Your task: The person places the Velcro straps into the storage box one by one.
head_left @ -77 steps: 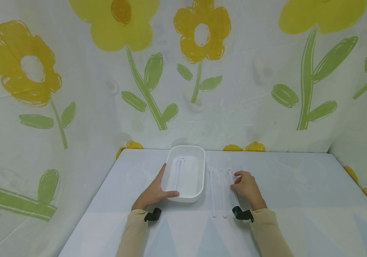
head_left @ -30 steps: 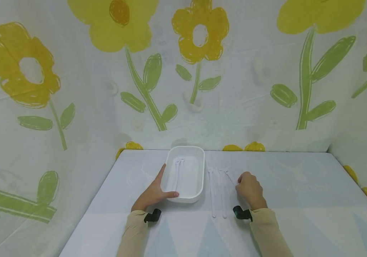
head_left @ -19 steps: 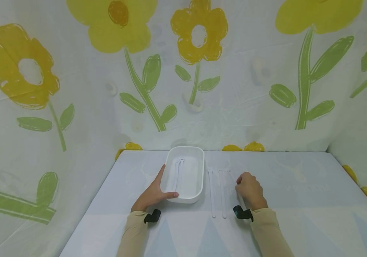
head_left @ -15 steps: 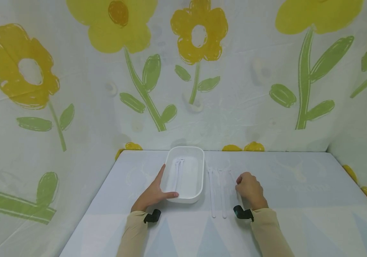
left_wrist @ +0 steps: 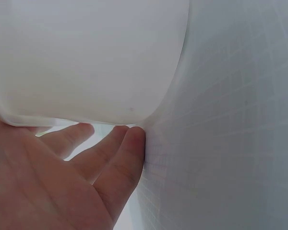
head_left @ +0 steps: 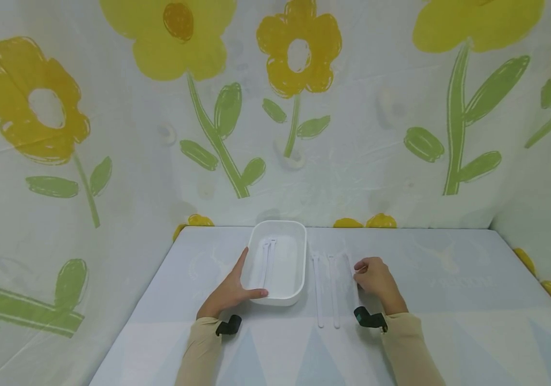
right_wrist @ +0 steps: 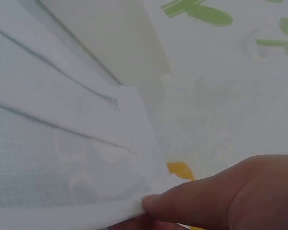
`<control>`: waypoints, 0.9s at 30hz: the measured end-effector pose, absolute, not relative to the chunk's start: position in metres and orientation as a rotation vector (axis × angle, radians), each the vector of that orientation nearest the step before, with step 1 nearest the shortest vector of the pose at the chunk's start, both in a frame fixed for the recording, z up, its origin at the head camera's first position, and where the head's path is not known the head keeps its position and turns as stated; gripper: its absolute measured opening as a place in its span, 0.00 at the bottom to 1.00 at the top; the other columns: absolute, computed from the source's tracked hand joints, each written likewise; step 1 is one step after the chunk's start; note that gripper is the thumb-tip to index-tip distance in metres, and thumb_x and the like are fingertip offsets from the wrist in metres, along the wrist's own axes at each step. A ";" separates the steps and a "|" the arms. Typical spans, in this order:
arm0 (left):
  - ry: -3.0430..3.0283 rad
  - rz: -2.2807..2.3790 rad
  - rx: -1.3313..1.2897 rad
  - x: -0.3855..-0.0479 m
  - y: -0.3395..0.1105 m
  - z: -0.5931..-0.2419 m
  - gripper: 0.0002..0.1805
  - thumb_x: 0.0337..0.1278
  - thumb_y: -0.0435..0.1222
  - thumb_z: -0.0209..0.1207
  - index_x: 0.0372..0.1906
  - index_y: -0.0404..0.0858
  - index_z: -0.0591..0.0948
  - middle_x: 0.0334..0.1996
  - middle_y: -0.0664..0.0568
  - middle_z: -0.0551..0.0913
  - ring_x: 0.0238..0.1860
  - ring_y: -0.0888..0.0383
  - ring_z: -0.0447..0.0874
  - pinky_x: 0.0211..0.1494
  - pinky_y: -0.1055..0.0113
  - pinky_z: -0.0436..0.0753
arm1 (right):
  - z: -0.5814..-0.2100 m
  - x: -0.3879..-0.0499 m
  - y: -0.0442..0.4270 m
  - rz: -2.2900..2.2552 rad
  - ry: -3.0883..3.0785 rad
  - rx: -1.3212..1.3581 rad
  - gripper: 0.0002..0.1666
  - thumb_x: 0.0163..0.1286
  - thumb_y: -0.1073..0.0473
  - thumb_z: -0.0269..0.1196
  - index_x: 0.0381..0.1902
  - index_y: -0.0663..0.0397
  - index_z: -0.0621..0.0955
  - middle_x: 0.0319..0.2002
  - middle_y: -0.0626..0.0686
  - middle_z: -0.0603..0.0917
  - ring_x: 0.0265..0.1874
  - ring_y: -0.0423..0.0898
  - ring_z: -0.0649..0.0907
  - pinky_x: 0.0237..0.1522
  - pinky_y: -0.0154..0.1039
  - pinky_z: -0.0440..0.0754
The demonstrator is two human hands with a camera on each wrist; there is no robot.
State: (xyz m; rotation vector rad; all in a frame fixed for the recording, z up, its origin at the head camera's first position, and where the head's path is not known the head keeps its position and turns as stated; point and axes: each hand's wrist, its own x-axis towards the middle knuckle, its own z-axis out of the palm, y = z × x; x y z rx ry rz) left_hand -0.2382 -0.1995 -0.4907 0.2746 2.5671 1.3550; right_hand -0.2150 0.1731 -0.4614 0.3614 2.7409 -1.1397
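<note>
My left hand (head_left: pixel 229 292) holds the near left corner of a white rectangular tub (head_left: pixel 299 279), with the thumb over its near rim. In the left wrist view the fingers (left_wrist: pixel 110 163) are spread, their tips against the tub's outer wall (left_wrist: pixel 91 62). Two slim white sticks (head_left: pixel 267 262) lie lengthwise inside the tub. My right hand (head_left: pixel 377 281) pinches another slim white stick (head_left: pixel 354 279) at its side; the right wrist view shows the thumb on a white strip (right_wrist: pixel 110 211). Left of it lie two more white sticks (head_left: pixel 318 292), side by side, with small wider heads at the far end.
The pale table (head_left: pixel 444 289) has faint printed triangles. A white curtain (head_left: pixel 352 171) with yellow flowers hangs behind the back edge and along both sides. Dark wrist cameras (head_left: pixel 229 324) sit on both wrists, over beige sleeves (head_left: pixel 410 348).
The stick in my right hand has swung from a leftward slant to nearly in line with the two beside it. The right hand has turned and its wrist has shifted right. The left hand stays put.
</note>
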 end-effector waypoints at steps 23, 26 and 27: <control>2.568 1.367 0.314 -0.238 -0.199 -0.490 0.75 0.41 0.55 0.80 0.85 0.54 0.37 0.86 0.50 0.45 0.78 0.44 0.60 0.79 0.35 0.61 | -0.461 -0.216 0.178 -1.409 2.594 0.344 0.21 0.72 0.64 0.62 0.60 0.67 0.80 0.42 0.62 0.86 0.33 0.47 0.85 0.35 0.35 0.82; 2.566 1.365 0.312 -0.239 -0.199 -0.491 0.75 0.41 0.55 0.80 0.85 0.54 0.37 0.86 0.50 0.45 0.78 0.45 0.60 0.79 0.36 0.61 | -0.460 -0.216 0.178 -1.441 2.593 0.344 0.21 0.72 0.64 0.62 0.60 0.68 0.79 0.43 0.63 0.86 0.33 0.47 0.85 0.36 0.35 0.84; 2.568 1.361 0.309 -0.239 -0.199 -0.491 0.75 0.41 0.55 0.80 0.85 0.54 0.37 0.86 0.50 0.45 0.78 0.45 0.59 0.79 0.35 0.61 | -0.460 -0.216 0.178 -1.452 2.590 0.350 0.21 0.72 0.64 0.62 0.60 0.68 0.80 0.43 0.63 0.86 0.33 0.47 0.85 0.36 0.35 0.84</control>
